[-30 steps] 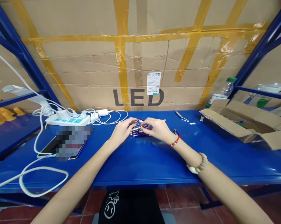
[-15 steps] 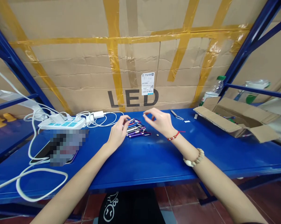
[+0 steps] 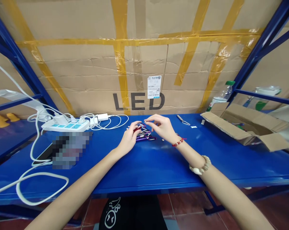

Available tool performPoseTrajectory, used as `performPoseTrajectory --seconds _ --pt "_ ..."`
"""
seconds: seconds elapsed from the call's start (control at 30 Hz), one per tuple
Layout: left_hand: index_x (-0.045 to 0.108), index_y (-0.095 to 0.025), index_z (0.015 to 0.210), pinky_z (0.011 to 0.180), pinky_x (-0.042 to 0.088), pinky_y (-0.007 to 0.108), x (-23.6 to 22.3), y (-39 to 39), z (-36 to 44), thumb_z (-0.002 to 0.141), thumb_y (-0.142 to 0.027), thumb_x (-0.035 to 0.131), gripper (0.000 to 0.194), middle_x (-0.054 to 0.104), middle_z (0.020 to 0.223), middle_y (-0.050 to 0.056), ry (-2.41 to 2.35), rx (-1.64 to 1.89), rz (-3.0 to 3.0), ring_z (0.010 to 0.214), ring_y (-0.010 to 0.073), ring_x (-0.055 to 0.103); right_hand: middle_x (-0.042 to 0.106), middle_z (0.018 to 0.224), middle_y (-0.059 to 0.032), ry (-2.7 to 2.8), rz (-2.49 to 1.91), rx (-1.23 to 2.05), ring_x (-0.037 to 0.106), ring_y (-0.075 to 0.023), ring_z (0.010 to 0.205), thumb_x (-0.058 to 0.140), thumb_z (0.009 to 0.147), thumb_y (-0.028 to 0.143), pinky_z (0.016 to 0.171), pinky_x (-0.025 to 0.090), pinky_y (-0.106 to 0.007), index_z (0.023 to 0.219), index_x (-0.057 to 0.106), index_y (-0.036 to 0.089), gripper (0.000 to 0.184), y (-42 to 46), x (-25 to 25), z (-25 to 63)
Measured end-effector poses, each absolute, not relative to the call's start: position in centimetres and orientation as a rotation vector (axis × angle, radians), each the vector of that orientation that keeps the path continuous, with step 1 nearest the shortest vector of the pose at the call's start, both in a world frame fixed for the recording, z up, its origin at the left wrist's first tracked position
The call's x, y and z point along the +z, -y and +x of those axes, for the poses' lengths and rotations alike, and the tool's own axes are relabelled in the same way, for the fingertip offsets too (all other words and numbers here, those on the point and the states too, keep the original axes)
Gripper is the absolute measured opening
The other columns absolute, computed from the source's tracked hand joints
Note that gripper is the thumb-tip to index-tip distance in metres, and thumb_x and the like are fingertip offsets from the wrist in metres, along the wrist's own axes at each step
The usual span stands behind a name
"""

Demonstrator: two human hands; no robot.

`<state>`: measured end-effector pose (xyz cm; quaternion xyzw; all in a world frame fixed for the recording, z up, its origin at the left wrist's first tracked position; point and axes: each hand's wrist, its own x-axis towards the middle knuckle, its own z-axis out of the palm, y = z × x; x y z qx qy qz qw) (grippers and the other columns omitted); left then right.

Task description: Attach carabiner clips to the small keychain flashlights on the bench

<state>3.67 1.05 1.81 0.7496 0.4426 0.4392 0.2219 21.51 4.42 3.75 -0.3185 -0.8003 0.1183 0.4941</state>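
My left hand [image 3: 128, 137] is closed around a small dark red metal tube [image 3: 137, 129], which shows between thumb and fingers. Close on its right, my right hand [image 3: 161, 127] pinches a tiny pale piece [image 3: 145, 121] between thumb and fingertip; its kind is too small to make out. Below and between the hands lies a pile of small metal tubes with clips [image 3: 141, 138], purple and silver, partly hidden by my left hand. A tiny round piece [image 3: 163, 139] rests on the blue table beneath my right wrist.
An open cardboard box [image 3: 245, 127] with small items stands at right, a bottle [image 3: 222, 94] behind it. A grey tool with a looped strap [image 3: 183, 120] lies at the back. On the left are a power strip [image 3: 69, 125], white cables and a blurred flat device [image 3: 71, 150].
My left hand has moved right and now shows a red tube in its fingers. The right hand's fingertips have come closer to it. The view has shifted slightly.
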Motion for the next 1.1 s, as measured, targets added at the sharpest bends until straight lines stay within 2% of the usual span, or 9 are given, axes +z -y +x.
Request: performPoseTrajectory --seconds 0.07,0.17,0.47,0.6,0.7,0.77,0.83,0.97,1.1 --pt "0.048 -0.017 0.114 0.084 0.046 0.030 1.8 -1.1 3.7 0.089 -0.022 0.039 0.028 0.064 0.093 0.006 -1.205 1.203 2.083 0.090 0.0176 0.062 0.069 0.087 -0.0032 2.013 -0.702 0.239 0.059 -0.0094 0.060 0.056 0.086 0.034 0.061 0.048 -0.023 0.088 0.070 0.020 0.020 -3.8 3.7 21.0" --pt "0.052 -0.016 0.110 0.083 0.047 0.030 1.8 -1.1 3.6 0.089 -0.021 0.038 0.026 0.065 0.097 0.007 -1.187 1.196 2.122 0.091 0.0182 0.062 0.069 0.087 -0.0028 2.052 -0.684 0.165 0.058 -0.0081 0.059 0.057 0.086 0.033 0.059 0.047 -0.022 0.088 0.070 0.020 0.019 -3.4 3.6 20.7" --pt "0.053 -0.016 0.107 0.086 0.047 0.028 0.9 -1.4 3.4 0.090 -0.017 0.036 0.025 0.064 0.109 0.008 -1.143 1.249 2.181 0.098 0.0171 0.061 0.067 0.083 -0.0046 2.052 -0.706 0.324 0.059 -0.0115 0.066 0.059 0.084 0.037 0.059 0.046 -0.023 0.079 0.069 0.018 0.021 -3.4 3.3 20.4" --pt "0.054 -0.018 0.109 0.090 0.045 0.030 0.5 -1.6 3.3 0.090 -0.019 0.037 0.025 0.064 0.113 0.007 -1.166 1.250 2.208 0.103 0.0176 0.059 0.065 0.090 -0.0048 2.103 -0.744 0.348 0.058 -0.0097 0.063 0.059 0.083 0.037 0.058 0.045 -0.023 0.081 0.070 0.019 0.021 -3.5 3.1 20.3" --pt "0.055 -0.019 0.109 0.086 0.046 0.030 0.7 -1.5 3.3 0.091 -0.021 0.038 0.025 0.065 0.108 0.006 -1.246 1.228 2.165 0.095 0.0175 0.061 0.067 0.092 -0.0037 2.164 -0.847 0.321 0.057 -0.0083 0.060 0.057 0.084 0.036 0.058 0.044 -0.022 0.087 0.070 0.020 0.021 -3.5 3.9 20.8" --pt "0.054 -0.019 0.110 0.080 0.047 0.029 1.0 -1.4 3.3 0.091 -0.023 0.037 0.025 0.067 0.096 0.004 -1.298 1.228 2.084 0.086 0.0167 0.063 0.069 0.087 -0.0014 2.157 -1.033 0.269 0.057 -0.0084 0.058 0.058 0.082 0.038 0.056 0.041 -0.022 0.088 0.070 0.022 0.021 -3.6 4.7 21.7" --pt "0.054 -0.019 0.109 0.079 0.046 0.029 1.2 -1.4 3.3 0.091 -0.023 0.038 0.024 0.067 0.092 0.004 -1.324 1.258 2.031 0.085 0.0165 0.062 0.070 0.079 0.0011 2.214 -1.213 0.258 0.059 -0.0099 0.059 0.062 0.078 0.042 0.054 0.039 -0.022 0.085 0.070 0.024 0.021 -3.9 5.5 22.9" --pt "0.054 -0.018 0.110 0.080 0.046 0.029 1.3 -1.3 3.4 0.091 -0.023 0.038 0.025 0.066 0.094 0.004 -1.324 1.268 2.004 0.087 0.0165 0.062 0.070 0.067 0.0011 2.475 -1.455 0.542 0.060 -0.0102 0.053 0.072 0.067 0.035 0.056 0.044 -0.022 0.073 0.070 0.020 0.016 -4.8 6.0 25.4" --pt "0.053 -0.018 0.111 0.076 0.047 0.027 1.2 -1.0 3.6 0.091 -0.024 0.037 0.026 0.066 0.092 0.004 -1.245 1.229 2.014 0.082 0.0148 0.062 0.070 0.068 -0.0024 2.457 -1.646 0.834 0.062 -0.0128 0.055 0.076 0.059 0.025 0.052 0.047 -0.022 0.080 0.070 0.016 0.024 -5.3 5.6 26.5"
